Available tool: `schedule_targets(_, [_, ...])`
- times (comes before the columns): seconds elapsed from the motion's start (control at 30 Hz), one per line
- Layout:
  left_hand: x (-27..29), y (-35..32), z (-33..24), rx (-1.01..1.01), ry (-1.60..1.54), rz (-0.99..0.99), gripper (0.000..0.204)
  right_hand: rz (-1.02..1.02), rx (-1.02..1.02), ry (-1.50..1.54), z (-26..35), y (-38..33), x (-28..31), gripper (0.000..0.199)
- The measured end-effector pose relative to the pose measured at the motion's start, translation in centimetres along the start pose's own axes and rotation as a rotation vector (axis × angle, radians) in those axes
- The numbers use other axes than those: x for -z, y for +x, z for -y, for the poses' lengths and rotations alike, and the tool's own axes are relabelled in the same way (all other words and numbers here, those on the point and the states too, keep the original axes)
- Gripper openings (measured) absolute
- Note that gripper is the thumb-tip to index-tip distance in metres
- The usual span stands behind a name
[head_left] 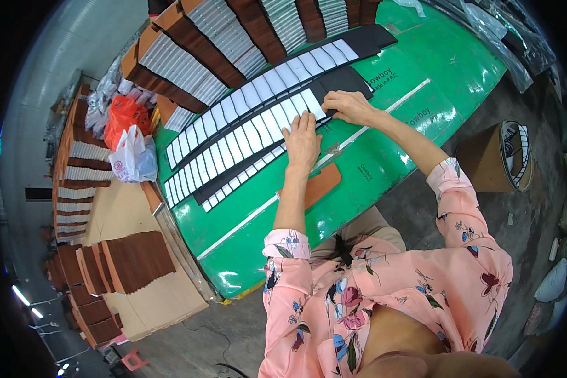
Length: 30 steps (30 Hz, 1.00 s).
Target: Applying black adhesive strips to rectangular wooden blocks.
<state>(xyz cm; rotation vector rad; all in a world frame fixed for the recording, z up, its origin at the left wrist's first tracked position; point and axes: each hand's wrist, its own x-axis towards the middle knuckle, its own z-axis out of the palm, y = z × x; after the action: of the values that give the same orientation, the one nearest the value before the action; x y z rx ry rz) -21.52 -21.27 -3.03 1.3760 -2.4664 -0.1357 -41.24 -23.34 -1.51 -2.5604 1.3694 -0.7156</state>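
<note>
A long black strip (343,84) carrying a row of white rectangular pieces (249,133) lies slantwise across the green table. My left hand (303,142) rests flat on its white pieces, fingers stretched out toward the far side. Close by on the right, my right hand (349,107) is bent over the strip's bare black end, beside the last white piece. Its fingertips are curled together, and what they pinch, if anything, is hidden. Behind lies a second black strip (362,41) with white pieces. Part of another white-marked strip (242,175) shows on the near side.
Tall stacks of brown and white pieces (189,60) stand along the table's far edge. An orange-brown flat piece (324,186) lies on the green tabletop (233,258) under my left forearm. Plastic bags (134,154) and brown stacks (138,261) are at left, a round bin (482,157) at right.
</note>
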Motion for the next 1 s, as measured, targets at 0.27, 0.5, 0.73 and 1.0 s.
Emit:
schedule_targets(0.27, [0.0, 0.0, 0.0, 0.007, 0.002, 0.016, 0.057, -0.023, -0.253, 0.181, 0.1, -0.5, -0.3, 0.027])
schedule_targets(0.5, [-0.1, -0.1, 0.2, -0.002, 0.002, 0.019, 0.060, -0.364, -0.636, 1.186, 0.7, -1.5, -1.4, 0.017])
schedule_targets(0.73, [1.2, -0.3, 0.6, 0.018, -0.340, -0.153, 0.054, -0.582, -0.626, 1.289, 2.8, -2.7, -0.2, 0.030])
schedule_targets(1.0, [8.0, -5.3, -5.2, -0.059, -0.530, -0.416, 0.023, -0.299, -0.374, 0.859, 10.2, -5.4, 4.6, 0.029])
